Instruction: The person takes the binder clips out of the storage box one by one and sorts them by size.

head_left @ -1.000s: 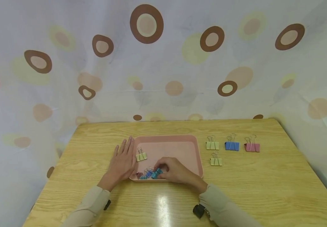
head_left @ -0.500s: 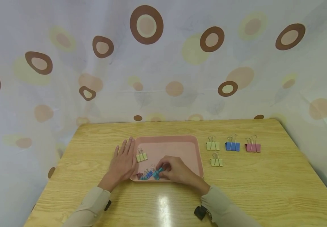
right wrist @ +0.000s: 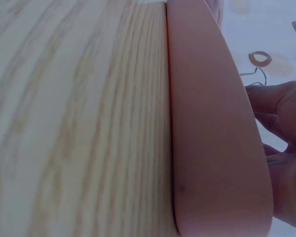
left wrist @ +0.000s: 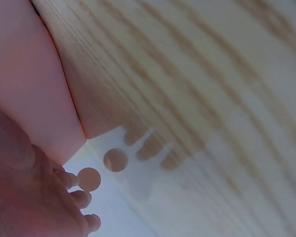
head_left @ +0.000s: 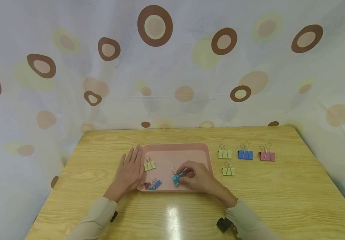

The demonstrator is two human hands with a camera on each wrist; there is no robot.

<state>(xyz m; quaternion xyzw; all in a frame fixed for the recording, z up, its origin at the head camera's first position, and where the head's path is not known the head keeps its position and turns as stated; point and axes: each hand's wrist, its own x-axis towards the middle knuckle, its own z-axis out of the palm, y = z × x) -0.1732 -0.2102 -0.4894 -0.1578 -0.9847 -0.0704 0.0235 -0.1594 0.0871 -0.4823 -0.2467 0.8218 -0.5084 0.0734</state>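
Note:
My right hand point(head_left: 198, 176) pinches a teal binder clip point(head_left: 176, 178) between thumb and fingers over the right half of the pink tray point(head_left: 190, 156). In the right wrist view, the clip's wire handle point(right wrist: 257, 76) shows past the fingers, with the tray's wall in front. My left hand point(head_left: 129, 171) rests with straight fingers along the tray's left side. Inside the tray a pale yellow binder clip point(head_left: 150, 166) lies near that side. Small binder clips in blue point(head_left: 157, 183), teal point(head_left: 151, 188) and dark red point(head_left: 147, 185) crowd the near left corner.
Right of the tray, two pale yellow binder clips stand one behind the other, the farther one point(head_left: 224, 153) in a row with a blue clip point(head_left: 245, 154) and a dark pink clip point(head_left: 267, 156). A spotted cloth point(head_left: 172, 73) hangs behind the wooden table point(head_left: 265, 193).
My right hand has lifted the teal binder clip from the small clips at the near left and carried it to the right. The left hand stays in place.

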